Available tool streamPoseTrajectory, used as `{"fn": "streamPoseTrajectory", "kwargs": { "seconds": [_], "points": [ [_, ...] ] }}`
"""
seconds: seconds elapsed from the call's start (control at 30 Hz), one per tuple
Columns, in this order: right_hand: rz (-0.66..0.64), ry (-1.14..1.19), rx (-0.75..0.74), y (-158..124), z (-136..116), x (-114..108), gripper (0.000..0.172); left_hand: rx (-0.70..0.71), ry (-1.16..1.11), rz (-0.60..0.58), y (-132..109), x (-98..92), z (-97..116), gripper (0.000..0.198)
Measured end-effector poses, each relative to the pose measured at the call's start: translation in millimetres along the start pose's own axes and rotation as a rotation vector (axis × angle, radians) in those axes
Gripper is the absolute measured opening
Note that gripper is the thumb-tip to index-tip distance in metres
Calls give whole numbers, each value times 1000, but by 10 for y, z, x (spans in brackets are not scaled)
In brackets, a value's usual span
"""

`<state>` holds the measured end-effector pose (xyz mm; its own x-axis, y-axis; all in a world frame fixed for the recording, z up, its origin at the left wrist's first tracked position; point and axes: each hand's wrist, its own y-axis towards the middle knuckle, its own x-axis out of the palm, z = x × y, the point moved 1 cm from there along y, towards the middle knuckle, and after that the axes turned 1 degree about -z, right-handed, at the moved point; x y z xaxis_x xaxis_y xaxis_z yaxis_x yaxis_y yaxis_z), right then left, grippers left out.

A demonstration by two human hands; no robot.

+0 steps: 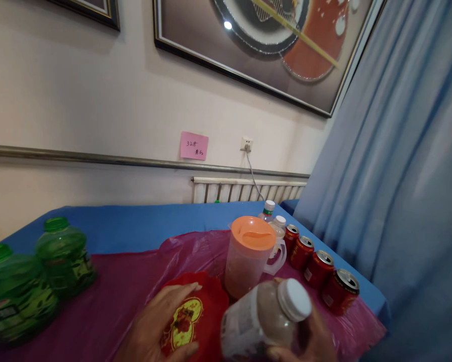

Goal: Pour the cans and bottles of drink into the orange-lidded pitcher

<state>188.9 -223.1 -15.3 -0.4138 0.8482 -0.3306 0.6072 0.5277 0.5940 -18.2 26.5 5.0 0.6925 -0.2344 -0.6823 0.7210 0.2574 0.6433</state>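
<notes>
A clear plastic bottle (248, 322) with a white cap and pale label leans to the right, low in the view. My right hand (316, 332) is closed around its right side, near the cap. To the left, my left hand (154, 322) is over a red scalloped plate (210, 301) with a yellow printed design. Its thumb and fingers are spread apart; whether they touch the plate I cannot tell. Just behind the bottle stands a translucent pitcher (244, 266) with an orange lid and a handle on its right.
Two green bottles (63, 256) stand at left. Several red cans (320, 266) line the right, with two white-capped bottles (279, 226) behind the pitcher. Purple plastic sheeting (127, 281) covers part of the blue table (112, 226). A blue curtain (410, 176) hangs at right.
</notes>
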Motion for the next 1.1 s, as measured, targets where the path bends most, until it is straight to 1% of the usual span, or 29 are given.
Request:
{"fn": "streamPoseTrajectory", "kwargs": {
  "seconds": [0.07,0.13,0.17,0.23,0.3,0.37,0.47,0.53,0.6,0.67,0.73,0.8,0.93,1.03,1.1],
  "points": [
    [58,-67,54,4,66,-341,81,-16,9,65,33,15,7,57],
    [126,-135,148,55,105,-605,74,-17,4,104,80,26,18,49],
    [156,-154,198,97,122,-694,70,-11,-1,110,104,29,22,46],
    [196,-146,274,212,170,-785,62,4,-9,118,144,31,26,41],
    [196,-118,314,361,264,-788,58,13,-13,132,170,33,20,38],
    [200,-140,326,528,416,-748,58,18,-15,149,185,40,0,36],
    [217,-277,317,780,699,-665,63,15,-8,177,197,51,-66,33],
    [199,-355,319,925,867,-598,68,-5,14,208,201,46,-132,31],
    [181,-417,319,1037,981,-524,71,-36,43,232,201,30,-204,30],
    [170,-466,320,1110,1037,-451,72,-77,65,240,198,10,-269,30],
    [157,-495,330,1150,1056,-390,71,-102,67,248,196,-3,-314,29],
    [144,-507,341,1165,1061,-348,68,-96,60,275,195,-6,-337,28],
    [102,-533,342,1135,1083,-328,68,-80,60,293,191,8,-340,27],
    [114,-562,246,1024,1076,-369,73,-85,63,311,167,-5,-307,28],
    [187,-607,165,886,1048,-428,79,-103,76,338,143,-37,-273,29]
  ]
}}
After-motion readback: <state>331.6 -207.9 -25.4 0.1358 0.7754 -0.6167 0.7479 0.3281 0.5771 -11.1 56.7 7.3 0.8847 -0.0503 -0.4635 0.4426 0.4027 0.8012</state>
